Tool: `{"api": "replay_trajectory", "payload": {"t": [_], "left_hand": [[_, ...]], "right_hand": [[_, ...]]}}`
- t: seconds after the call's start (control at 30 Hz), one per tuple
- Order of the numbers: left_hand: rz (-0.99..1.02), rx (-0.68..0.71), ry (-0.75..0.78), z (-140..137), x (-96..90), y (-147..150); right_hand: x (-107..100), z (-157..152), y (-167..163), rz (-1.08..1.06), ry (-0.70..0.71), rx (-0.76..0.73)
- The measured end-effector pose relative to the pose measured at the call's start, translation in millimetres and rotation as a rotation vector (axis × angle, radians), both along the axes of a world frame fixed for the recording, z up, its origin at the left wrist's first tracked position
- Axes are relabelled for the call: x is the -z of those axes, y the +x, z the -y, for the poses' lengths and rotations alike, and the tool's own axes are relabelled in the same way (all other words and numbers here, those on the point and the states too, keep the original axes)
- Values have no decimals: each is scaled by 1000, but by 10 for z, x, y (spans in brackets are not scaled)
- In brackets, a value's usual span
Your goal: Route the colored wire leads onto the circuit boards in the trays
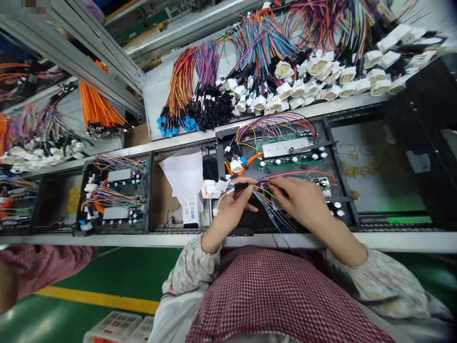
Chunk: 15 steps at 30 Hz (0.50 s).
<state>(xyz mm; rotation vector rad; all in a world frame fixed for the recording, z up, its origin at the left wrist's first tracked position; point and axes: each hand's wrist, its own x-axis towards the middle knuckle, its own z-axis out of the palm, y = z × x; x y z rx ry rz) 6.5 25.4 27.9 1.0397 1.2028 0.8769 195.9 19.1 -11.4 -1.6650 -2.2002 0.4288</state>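
My left hand (233, 207) is closed around a wire harness, pinching its black sleeve. The harness's white connector (211, 189) sticks out to the left, and its loose coloured wires (273, 214) fan out to the lower right. With fingertips together, my right hand (298, 195) pinches a wire of the harness above the lower circuit board (323, 183), which it partly covers. The upper circuit board (289, 148), with a silver heat sink and several capacitors, lies in the same black tray (344, 181). Coloured wires arch from it to white and blue connectors on the left.
Bundled harnesses (264, 43) with white, black and blue connectors cover the shelf behind the tray. Left along the line lie a white paper (183, 169), a small white box (191, 211) and another tray of wired boards (119, 214). A co-worker's sleeve (53, 267) shows at lower left.
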Motion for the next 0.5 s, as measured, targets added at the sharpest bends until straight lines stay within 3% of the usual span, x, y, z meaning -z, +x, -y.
{"api": "replay_trajectory", "payload": {"t": [0.5], "left_hand": [[-90, -7, 19, 8, 44, -2]], "right_hand": [[-38, -41, -24, 117, -32, -18]]}}
